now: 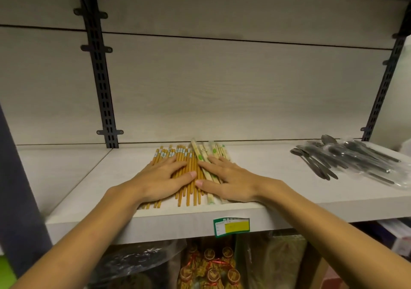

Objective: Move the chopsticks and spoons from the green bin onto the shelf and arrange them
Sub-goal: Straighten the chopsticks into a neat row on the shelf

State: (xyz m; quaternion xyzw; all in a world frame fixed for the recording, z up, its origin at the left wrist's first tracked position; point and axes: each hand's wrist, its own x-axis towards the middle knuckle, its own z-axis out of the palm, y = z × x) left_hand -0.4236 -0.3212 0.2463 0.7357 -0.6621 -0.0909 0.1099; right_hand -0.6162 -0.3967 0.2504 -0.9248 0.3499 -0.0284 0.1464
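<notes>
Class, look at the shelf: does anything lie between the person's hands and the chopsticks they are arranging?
Nothing visible does. The left hand and right hand rest flat on the chopsticks on the shelf. The spoons lie apart, far right.

Both hands, the left hand and the right hand, press flat on yellow-brown wooden chopsticks on the pale wooden shelf. Dark metal spoons in clear plastic lie well apart, to the right.

Bare shelf left of my chopsticks; open board between them and spoons at right. Back panel blocks behind.
</notes>
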